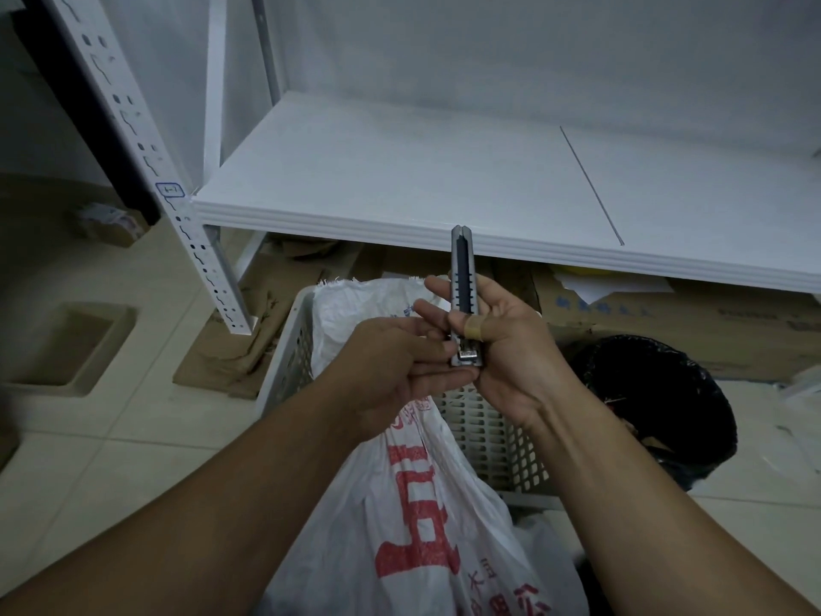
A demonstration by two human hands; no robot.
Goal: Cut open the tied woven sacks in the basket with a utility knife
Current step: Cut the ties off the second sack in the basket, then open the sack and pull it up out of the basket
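My right hand (511, 344) holds a grey utility knife (463, 277) upright above the basket, thumb along its side; no blade shows at the top. My left hand (395, 366) pinches the knife's metal bottom end with its fingertips. Below both hands a white woven sack (426, 504) with red printing hangs over the near rim of a white slotted plastic basket (493, 437). More white sack material (355, 304) fills the basket's far side.
A white metal shelf (444, 180) juts out just beyond the knife, with a perforated upright (133, 140) at left. A black bin bag (662, 393) stands right of the basket. Flattened cardboard (249, 331) and boxes (666, 317) lie under the shelf on the tiled floor.
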